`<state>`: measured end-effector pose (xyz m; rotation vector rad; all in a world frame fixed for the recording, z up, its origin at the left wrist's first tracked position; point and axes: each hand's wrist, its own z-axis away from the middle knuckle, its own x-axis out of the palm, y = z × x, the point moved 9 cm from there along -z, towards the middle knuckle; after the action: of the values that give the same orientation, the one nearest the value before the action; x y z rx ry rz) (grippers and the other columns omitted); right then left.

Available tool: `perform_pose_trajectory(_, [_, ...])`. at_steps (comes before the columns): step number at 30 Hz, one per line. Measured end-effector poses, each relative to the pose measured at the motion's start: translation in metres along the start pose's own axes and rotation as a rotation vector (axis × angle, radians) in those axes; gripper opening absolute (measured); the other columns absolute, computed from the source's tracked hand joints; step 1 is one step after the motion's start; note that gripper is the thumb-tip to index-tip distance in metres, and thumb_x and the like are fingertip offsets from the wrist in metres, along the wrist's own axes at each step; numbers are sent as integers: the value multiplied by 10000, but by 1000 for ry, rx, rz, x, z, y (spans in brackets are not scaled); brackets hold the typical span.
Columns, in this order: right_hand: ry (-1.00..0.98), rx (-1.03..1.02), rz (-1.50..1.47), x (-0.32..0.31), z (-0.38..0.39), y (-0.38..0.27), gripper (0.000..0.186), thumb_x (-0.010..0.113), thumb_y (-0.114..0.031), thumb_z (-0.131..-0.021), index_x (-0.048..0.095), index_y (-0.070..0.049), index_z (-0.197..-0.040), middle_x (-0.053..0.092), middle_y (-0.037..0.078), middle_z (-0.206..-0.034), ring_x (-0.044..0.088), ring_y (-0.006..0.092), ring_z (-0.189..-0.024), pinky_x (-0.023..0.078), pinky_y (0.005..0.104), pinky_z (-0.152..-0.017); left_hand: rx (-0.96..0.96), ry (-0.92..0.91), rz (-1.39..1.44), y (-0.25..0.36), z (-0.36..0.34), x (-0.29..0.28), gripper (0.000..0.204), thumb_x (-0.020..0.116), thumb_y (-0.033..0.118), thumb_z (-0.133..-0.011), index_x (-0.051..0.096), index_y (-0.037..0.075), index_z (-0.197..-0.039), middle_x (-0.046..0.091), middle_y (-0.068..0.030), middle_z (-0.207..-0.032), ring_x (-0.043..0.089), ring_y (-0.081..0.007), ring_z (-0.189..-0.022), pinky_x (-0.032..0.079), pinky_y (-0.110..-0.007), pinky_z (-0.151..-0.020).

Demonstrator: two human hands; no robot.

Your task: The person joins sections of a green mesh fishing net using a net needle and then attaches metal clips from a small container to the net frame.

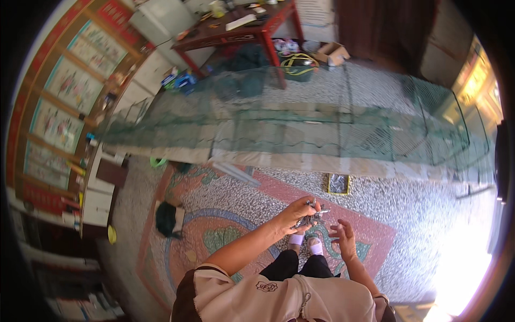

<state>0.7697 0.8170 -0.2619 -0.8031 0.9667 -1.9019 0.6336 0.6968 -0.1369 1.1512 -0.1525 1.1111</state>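
My left hand (294, 213) is closed round a bunch of small grey metal pieces (310, 219); some stick out past the fingers, and their exact kind is too small to make out. To its right, my right hand (344, 236) is held up with its fingers apart and nothing seen in it. Beyond both hands a long green mesh net (311, 131) stretches from left to right, with dark frame bars in it and a pale strip along its near side. A yellow-rimmed tray (348, 184) with grey bits in it lies between the net and my hands.
At the back stands a red wooden table (263, 33) with clutter on it. Near its legs are a cardboard box (331, 53) and a dark tub (298, 72). A long cabinet (98, 201) lines the left wall. A dark green bundle (166, 219) lies on the patterned floor (252, 201).
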Motion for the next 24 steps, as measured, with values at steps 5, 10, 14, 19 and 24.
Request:
perform_pose_trajectory(5, [-353,12,-273,111,31,-123,554,489,-352,-962,344,-28,-1387,569,155,-1165,599,217,-966,508,320,-746,77,224,21,12,63,-26,137,564,163,-809,553,137,-943,539,-4,-830,571,-120,-709,432,-215,-468])
perform_pose_trajectory(10, [-477,-137,18,185,53,-143,521,532,-324,-949,430,11,-1334,563,159,-1168,591,212,-965,533,330,-770,276,468,198,13,119,-58,127,537,136,-820,544,131,-946,563,-23,-816,579,-130,-660,454,-234,-473])
perform_pose_trajectory(14, [-524,-95,39,227,63,-130,467,582,-210,-924,460,38,-1301,600,139,-1102,616,185,-880,556,303,-744,397,423,302,5,157,-79,138,528,124,-835,531,125,-974,606,-60,-823,583,-139,-620,451,-233,-440])
perform_pose_trajectory(19, [-586,-46,112,292,68,-109,429,585,-187,-917,492,50,-1262,617,125,-1063,618,177,-864,557,312,-755,538,469,377,6,205,-123,125,516,140,-856,526,114,-978,593,-69,-776,568,-128,-586,425,-214,-389])
perform_pose_trajectory(24, [-628,7,138,375,76,-84,413,610,-178,-896,522,59,-1222,622,113,-1032,623,166,-842,561,305,-745,622,505,400,22,271,-176,102,502,138,-875,524,107,-970,595,-60,-815,544,-114,-576,414,-214,-401])
